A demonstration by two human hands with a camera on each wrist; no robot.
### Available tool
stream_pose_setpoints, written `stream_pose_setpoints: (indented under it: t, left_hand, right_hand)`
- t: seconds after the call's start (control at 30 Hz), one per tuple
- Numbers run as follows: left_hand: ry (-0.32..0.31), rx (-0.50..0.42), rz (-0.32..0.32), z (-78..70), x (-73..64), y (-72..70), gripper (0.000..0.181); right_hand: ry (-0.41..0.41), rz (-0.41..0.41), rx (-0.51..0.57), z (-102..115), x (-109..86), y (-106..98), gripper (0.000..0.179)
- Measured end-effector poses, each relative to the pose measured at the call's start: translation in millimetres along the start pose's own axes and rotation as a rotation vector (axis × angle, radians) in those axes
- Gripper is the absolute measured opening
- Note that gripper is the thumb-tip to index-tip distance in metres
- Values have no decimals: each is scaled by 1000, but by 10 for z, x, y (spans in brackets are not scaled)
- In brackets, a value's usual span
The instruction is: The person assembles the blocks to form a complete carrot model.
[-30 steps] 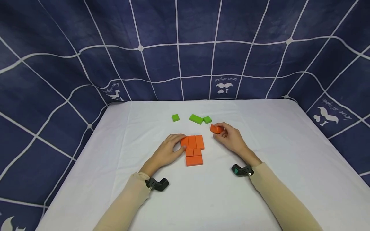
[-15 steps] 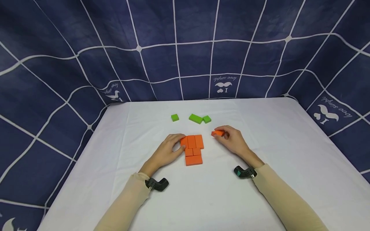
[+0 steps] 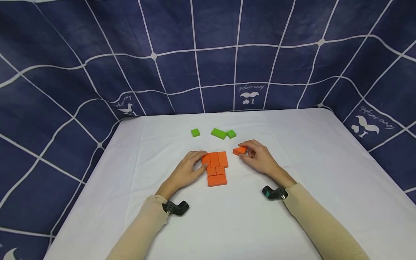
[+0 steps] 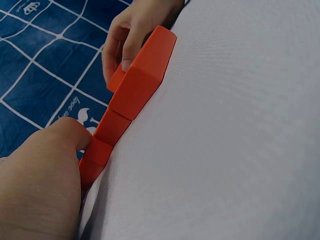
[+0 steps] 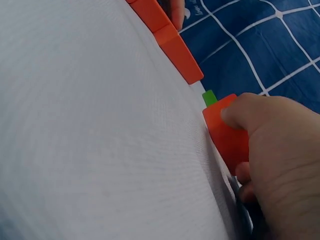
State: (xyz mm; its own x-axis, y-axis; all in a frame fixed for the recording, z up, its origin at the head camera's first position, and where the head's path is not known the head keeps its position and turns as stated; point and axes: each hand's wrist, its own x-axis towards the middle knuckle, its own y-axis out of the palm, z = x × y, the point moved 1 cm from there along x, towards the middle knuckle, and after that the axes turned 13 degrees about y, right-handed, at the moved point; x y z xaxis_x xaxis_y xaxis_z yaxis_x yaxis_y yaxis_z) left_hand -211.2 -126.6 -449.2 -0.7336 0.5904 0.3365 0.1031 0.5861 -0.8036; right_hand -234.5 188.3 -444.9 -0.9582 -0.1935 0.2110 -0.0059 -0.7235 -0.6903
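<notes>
In the head view, several orange blocks (image 3: 217, 180) lie flat and close together on the white table. My left hand (image 3: 184, 172) is at the left end of their far row. Its fingers and thumb span the leftmost orange block (image 3: 206, 159), fingers at the far end and thumb at the near end. To the right of the group, my right hand (image 3: 259, 158) pinches a separate orange block (image 3: 239, 150) between thumb and fingers. The right wrist view shows the thumb on that block's face, which stands apart from the group. Its far side is hidden by the hand.
Beyond the orange group lie three green blocks: a small one (image 3: 195, 133) on the left, a longer one (image 3: 219, 133), and another small one (image 3: 231, 134) beside its right end. A dark blue curtain with white lines (image 3: 214, 68) hangs behind the white table (image 3: 292, 133).
My right hand has turned the orange block and brought it slightly nearer and to the left, toward the group. My left hand has stayed on the leftmost block.
</notes>
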Motion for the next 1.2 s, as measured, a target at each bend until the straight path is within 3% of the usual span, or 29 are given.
stream_pose_setpoints:
  t: [0.2, 0.33, 0.63, 1.0, 1.2]
  left_hand:
    - [-3, -9, 10, -4, 20, 25, 49]
    - [-2, -4, 13, -9, 18, 30, 49]
    - [0, -1, -3, -6, 8, 9, 48]
    - [-1, -1, -5, 4, 5, 4, 48]
    - [-1, 3, -6, 9, 4, 6, 48]
  right_hand:
    - [22, -15, 6, 16, -28, -17, 32]
    - [-22, 6, 43, 80, -48, -9, 32]
    - [-153, 122, 50, 303, -107, 14, 30]
    - [-160, 354, 176, 530, -236, 178, 30]
    - [-213, 453, 168, 626, -296, 264, 30]
